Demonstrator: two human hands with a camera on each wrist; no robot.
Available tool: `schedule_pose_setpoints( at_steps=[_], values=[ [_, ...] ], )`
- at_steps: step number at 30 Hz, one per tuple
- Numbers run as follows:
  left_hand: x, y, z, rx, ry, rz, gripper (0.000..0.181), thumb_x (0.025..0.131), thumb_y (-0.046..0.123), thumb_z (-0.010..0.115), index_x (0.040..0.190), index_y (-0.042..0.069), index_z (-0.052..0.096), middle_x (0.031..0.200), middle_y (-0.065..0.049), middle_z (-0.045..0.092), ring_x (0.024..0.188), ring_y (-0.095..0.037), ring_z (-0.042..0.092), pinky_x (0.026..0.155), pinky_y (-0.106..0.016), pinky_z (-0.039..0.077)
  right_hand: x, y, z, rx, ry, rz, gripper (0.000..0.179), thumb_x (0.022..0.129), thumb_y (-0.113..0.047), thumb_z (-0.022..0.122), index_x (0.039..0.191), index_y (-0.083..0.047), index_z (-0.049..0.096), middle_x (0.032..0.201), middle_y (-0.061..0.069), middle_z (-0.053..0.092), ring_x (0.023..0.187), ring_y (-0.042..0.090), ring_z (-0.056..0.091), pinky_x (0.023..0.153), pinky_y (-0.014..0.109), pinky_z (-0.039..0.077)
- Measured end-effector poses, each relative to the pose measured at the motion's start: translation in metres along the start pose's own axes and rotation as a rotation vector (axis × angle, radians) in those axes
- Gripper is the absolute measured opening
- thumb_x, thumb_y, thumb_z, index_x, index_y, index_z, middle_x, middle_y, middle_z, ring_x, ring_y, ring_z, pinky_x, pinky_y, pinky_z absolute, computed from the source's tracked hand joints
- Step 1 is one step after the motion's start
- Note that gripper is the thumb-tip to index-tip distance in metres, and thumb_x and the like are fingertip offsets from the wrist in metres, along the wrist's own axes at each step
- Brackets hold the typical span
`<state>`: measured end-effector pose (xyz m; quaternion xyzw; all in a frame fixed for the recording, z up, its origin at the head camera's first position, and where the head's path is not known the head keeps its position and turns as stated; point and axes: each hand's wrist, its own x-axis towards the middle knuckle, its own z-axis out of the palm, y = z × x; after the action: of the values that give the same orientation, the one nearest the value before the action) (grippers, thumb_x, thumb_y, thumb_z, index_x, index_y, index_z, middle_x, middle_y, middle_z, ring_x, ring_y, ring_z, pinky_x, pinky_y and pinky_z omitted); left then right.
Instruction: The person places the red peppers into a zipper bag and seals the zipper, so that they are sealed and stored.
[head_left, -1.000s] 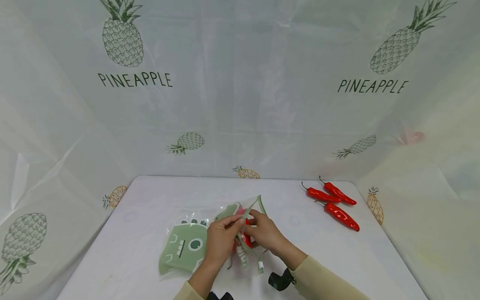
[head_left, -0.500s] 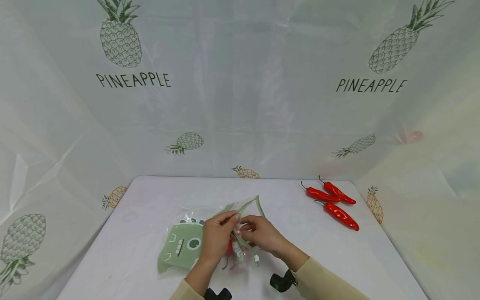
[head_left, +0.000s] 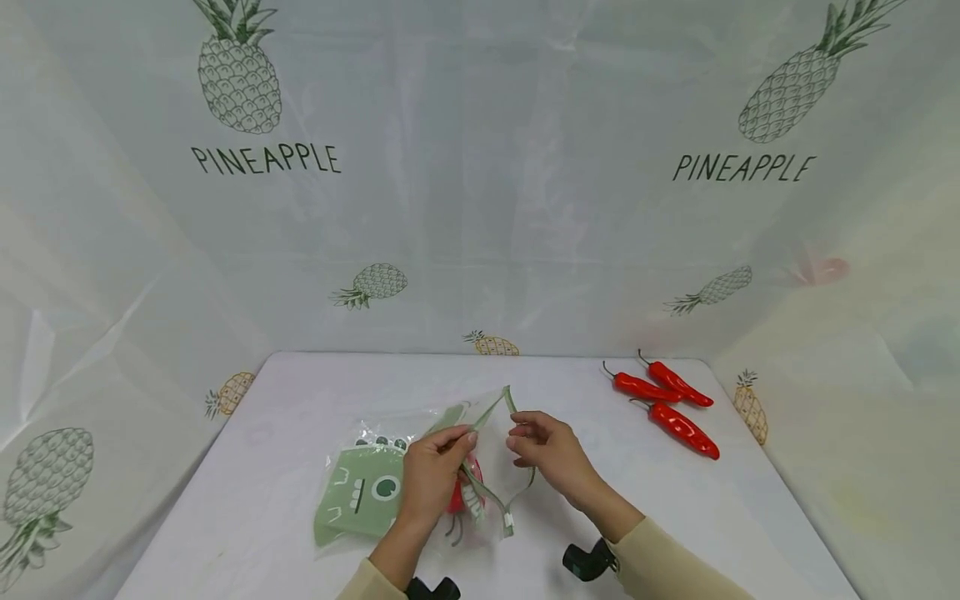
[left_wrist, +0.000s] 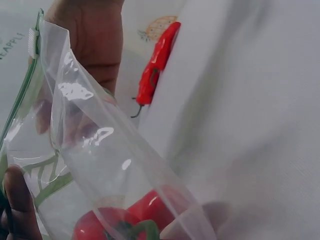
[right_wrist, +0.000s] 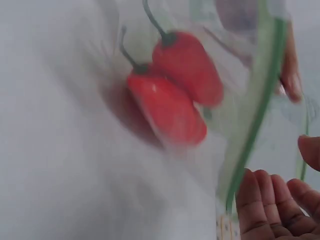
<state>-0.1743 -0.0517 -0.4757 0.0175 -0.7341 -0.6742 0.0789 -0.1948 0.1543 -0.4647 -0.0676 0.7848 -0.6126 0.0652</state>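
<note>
A clear zip bag [head_left: 360, 500] with a green monster-face print lies at the middle of the table. My left hand [head_left: 432, 477] pinches one side of its mouth, thumb on top. Inside are two red chili peppers [right_wrist: 170, 110], their dark stems toward me. At the other side of the parted mouth is my right hand [head_left: 553, 454], fingers loosely bent and thumb apart from them, beside the green zip strip [right_wrist: 260, 115]. Nothing sits between that thumb and fingers. In the left wrist view, a white slider [left_wrist: 33, 43] shows at the strip's end.
Three more red chili peppers [head_left: 684, 431] lie at the back right of the white table [head_left: 600, 492]. A pale curtain [head_left: 480, 208] with pineapple prints hangs behind and at both sides. Black wrist devices [head_left: 588, 560] sit below the hands.
My right hand has drawn away to the right from beside the left hand, and the bag's mouth has widened. The left hand keeps its pinch and has shifted slightly left.
</note>
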Motion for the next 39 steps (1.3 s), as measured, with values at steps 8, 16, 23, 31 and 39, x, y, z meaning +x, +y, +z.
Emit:
schedule_pose_setpoints(
  at_steps=[8, 16, 23, 31, 39],
  values=[
    [0.000, -0.003, -0.001, 0.030, 0.000, -0.007, 0.019, 0.094, 0.018, 0.082, 0.109, 0.006, 0.082, 0.084, -0.010, 0.073, 0.056, -0.011, 0.061, 0.051, -0.022, 0.056, 0.004, 0.003, -0.047, -0.099, 0.177, 0.022, 0.042, 0.102, -0.017, 0.072, 0.141, -0.007, 0.062, 0.124, 0.016, 0.069, 0.107, 0.033, 0.073, 0.082, 0.032, 0.065],
    [-0.001, -0.007, -0.002, 0.031, -0.001, 0.001, 0.021, 0.093, 0.021, 0.082, 0.109, 0.007, 0.082, 0.083, -0.009, 0.072, 0.056, -0.011, 0.061, 0.052, -0.022, 0.055, 0.004, 0.010, -0.100, -0.358, 0.264, 0.017, 0.057, 0.103, -0.033, 0.070, 0.153, -0.012, 0.052, 0.142, 0.017, 0.063, 0.121, 0.034, 0.068, 0.093, 0.040, 0.064],
    [-0.002, -0.007, -0.003, 0.018, 0.003, -0.015, 0.019, 0.093, 0.019, 0.082, 0.108, 0.007, 0.083, 0.081, -0.009, 0.071, 0.055, -0.010, 0.060, 0.051, -0.020, 0.054, 0.003, 0.020, -0.133, -0.470, 0.291, -0.004, 0.060, 0.104, -0.036, 0.068, 0.155, -0.012, 0.050, 0.144, 0.019, 0.062, 0.128, 0.040, 0.061, 0.093, 0.049, 0.063],
    [-0.004, -0.007, -0.003, 0.029, 0.004, -0.018, 0.020, 0.094, 0.020, 0.082, 0.110, 0.008, 0.083, 0.083, -0.010, 0.072, 0.056, -0.010, 0.060, 0.051, -0.021, 0.054, 0.000, 0.034, -0.160, -0.583, 0.323, -0.015, 0.060, 0.103, -0.030, 0.069, 0.155, -0.008, 0.048, 0.143, 0.026, 0.061, 0.127, 0.045, 0.058, 0.089, 0.054, 0.063],
    [-0.004, -0.009, -0.004, 0.013, -0.004, -0.026, 0.023, 0.094, 0.019, 0.082, 0.112, 0.004, 0.081, 0.083, -0.011, 0.072, 0.055, -0.010, 0.059, 0.051, -0.019, 0.053, 0.000, 0.052, -0.190, -0.648, 0.348, 0.033, 0.062, 0.105, -0.031, 0.066, 0.157, -0.005, 0.046, 0.144, 0.029, 0.058, 0.127, 0.050, 0.057, 0.091, 0.059, 0.060]
  ],
)
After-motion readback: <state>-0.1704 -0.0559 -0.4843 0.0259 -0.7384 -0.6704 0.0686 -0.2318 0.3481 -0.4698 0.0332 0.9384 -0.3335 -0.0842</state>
